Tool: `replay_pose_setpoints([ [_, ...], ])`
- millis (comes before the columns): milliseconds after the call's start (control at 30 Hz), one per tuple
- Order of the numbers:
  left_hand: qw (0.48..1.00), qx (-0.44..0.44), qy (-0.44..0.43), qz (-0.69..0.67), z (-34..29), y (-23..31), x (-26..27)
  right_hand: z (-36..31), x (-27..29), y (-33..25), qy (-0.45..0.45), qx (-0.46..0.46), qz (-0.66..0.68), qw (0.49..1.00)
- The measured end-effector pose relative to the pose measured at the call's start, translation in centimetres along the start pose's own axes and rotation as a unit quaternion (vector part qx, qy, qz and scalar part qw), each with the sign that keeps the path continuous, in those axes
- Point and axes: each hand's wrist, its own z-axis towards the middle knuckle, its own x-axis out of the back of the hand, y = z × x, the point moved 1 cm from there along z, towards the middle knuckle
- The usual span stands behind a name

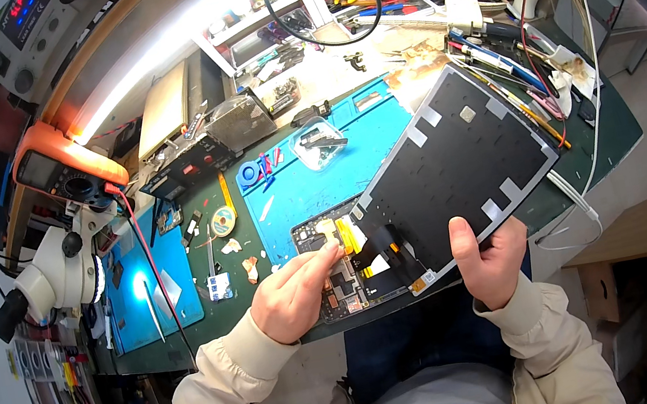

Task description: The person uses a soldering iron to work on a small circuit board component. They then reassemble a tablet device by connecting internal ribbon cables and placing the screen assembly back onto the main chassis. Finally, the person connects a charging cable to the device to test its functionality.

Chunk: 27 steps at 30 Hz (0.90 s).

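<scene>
My right hand (493, 257) grips the lower edge of a black display panel (443, 153) with grey tape strips along its border, thumb on the face towards me. The panel is tilted up over an opened tablet body (345, 291), whose bare circuit board shows at its left part. Yellow-orange flex cables (349, 236) run between the panel and the body. Over the board, my left hand (293, 298) has its fingers pressed together, the tips at the flex cable's end. Whatever is between those fingertips is hidden.
A blue mat (288, 199) lies under the work, with a clear plastic tub (318, 144) of small parts on it. An orange multimeter (67, 169), a microscope (51, 276) and a second blue mat (129, 314) are left. Pens and tools (502, 62) crowd the right.
</scene>
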Motion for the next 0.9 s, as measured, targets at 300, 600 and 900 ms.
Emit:
replay_pose_setpoints([
  [300, 1.000, 0.006, -0.010, 0.008, 0.6, 0.3, 0.1, -0.2, 0.2, 0.2, -0.010, -0.016, 0.006, 1.000],
  [600, 1.000, -0.018, 0.006, -0.018, -0.1, -0.6, -0.2, -0.4, 0.1, 0.5, -0.004, -0.015, 0.001, 1.000],
  [900, 0.999, 0.031, -0.005, -0.010, -1.6, 2.4, 1.4, -0.4, 0.1, 0.2, -0.004, -0.021, 0.018, 1.000],
])
